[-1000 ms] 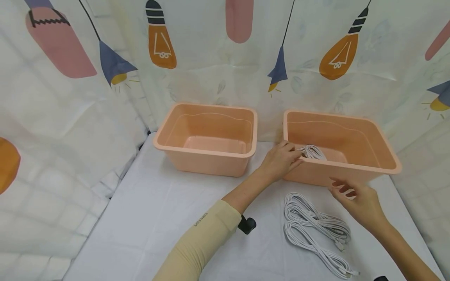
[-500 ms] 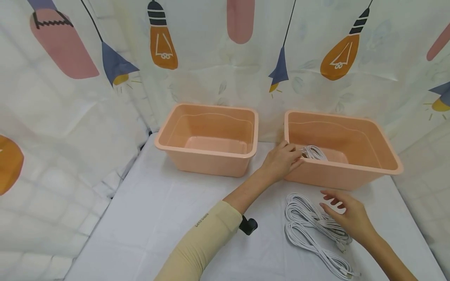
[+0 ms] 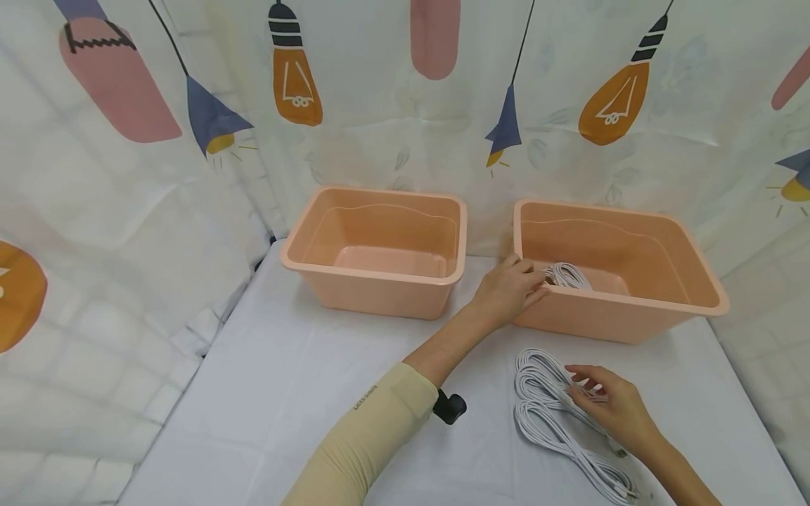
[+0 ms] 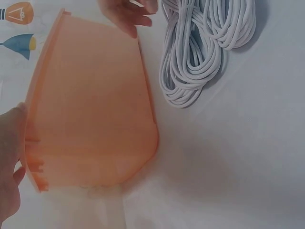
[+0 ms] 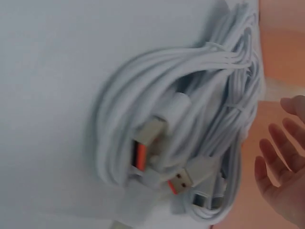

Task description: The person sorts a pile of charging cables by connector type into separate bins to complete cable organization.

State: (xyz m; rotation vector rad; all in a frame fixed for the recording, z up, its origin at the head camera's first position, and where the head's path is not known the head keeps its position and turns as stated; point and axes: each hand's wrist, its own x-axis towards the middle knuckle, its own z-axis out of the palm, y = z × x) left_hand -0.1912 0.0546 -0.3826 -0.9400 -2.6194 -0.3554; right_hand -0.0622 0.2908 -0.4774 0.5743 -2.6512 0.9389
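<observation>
Counter: covered in white cloth, the counter [image 3: 253, 400] fills the lower half of the head view.
Right-side bin: a rectangular peach plastic bin [image 3: 588, 315] with a rolled rim stands right of centre; it looks light and slightly flexible, so its rim seems the natural place to take hold.
Left-side bin: a matching peach plastic tub [image 3: 373, 294] stands left of it, near but apart.
Cables on the counter: two long white coils of smooth, thin cord, the upper coil [image 3: 549, 391] and the lower coil [image 3: 585, 460], lie just beside each other at lower right. They look light, soft and rather slippery; held by one end loop, either would probably sag, so the gathered middle, where strands bunch, looks the surer hold.
Left hand: the left hand [image 3: 506, 289] grips the right-side bin's rim at its near left corner, fingers curled over it.
Right hand: over the upper coil, the right hand [image 3: 610, 404] has its fingers gently bent and spread, pinching nothing; contact cannot be told.
Cable in the bin: a white coil [image 3: 567, 275] rests inside, left end.
Plugs: a metal USB plug [image 5: 180, 181] is stiff, likely the part to spare from squeezing or snagging.
</observation>
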